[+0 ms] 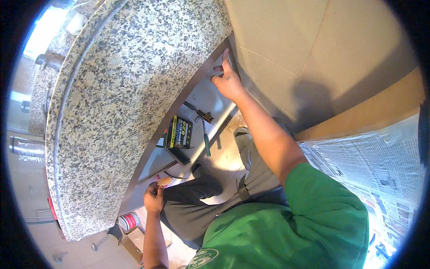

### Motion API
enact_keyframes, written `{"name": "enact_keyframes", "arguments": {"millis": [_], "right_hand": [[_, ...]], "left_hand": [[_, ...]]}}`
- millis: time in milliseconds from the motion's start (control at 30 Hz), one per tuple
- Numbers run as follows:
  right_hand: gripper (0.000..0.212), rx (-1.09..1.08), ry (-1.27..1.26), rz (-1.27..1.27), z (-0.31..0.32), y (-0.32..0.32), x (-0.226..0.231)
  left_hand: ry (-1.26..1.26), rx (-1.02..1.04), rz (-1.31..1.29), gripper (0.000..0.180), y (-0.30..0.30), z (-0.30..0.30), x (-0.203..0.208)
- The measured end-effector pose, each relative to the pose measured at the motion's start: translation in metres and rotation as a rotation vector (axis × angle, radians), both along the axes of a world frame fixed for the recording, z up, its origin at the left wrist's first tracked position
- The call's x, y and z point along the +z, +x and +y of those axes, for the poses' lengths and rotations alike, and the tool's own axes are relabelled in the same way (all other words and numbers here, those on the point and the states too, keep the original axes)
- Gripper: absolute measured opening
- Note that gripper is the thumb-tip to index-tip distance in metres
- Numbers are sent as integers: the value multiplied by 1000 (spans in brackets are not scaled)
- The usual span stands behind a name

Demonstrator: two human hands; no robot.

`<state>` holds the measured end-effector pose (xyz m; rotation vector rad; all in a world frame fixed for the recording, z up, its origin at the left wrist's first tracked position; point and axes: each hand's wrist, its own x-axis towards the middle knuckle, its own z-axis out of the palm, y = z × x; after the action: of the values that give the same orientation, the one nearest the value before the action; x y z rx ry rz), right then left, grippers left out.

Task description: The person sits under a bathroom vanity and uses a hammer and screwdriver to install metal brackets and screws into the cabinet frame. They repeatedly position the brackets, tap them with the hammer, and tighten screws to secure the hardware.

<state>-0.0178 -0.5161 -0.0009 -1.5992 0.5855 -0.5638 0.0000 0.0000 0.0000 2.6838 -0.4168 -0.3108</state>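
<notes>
My left hand (154,197) is closed on a small orange-tan piece (165,181), beside the near end of the cabinet opening under the counter. Its exact kind does not show. At the far end, my right hand (228,81) reaches into the opening corner by the wall. Its fingers are apart and hold nothing; one fingertip lies by the brown frame edge (225,46). Between the hands, on the cabinet's light floor, stands a black and yellow adhesive can (180,132). Near it lie a dark-handled tool (204,116), a green-handled screwdriver (207,144) and a dark block (179,156).
A speckled granite countertop (130,76) overhangs the cabinet. Beige tiled wall (273,31) rises at the far right. Newspaper sheets (367,157) cover a surface on my right. A red and white can (129,221) and a cardboard box (134,246) stand at lower left.
</notes>
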Motion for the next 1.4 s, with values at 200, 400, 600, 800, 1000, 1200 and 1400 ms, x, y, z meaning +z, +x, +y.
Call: {"name": "enact_keyframes", "arguments": {"millis": [200,400,600,800,1000,1200,1400], "right_hand": [[92,-56,-58,-40,-4,3,-10],[18,-368,305,-291,-12,24,-28],[33,-343,486,-391,-33,28,-20],[32,-378,493,-399,-33,33,-18],[30,-351,447,-445,-38,38,-23],[25,-305,624,-424,-42,29,-6],[18,-268,620,-436,-49,29,-11]], "left_hand": [[-13,-20,-13,38,8,10,-20],[-31,-23,-21,36,3,2,-9],[-22,-33,-26,34,3,-5,-3],[-1,-46,-1,35,8,-3,-8],[31,-56,43,35,12,0,-7],[14,-42,60,36,14,8,-14],[19,-24,-8,39,12,10,-17]]}}
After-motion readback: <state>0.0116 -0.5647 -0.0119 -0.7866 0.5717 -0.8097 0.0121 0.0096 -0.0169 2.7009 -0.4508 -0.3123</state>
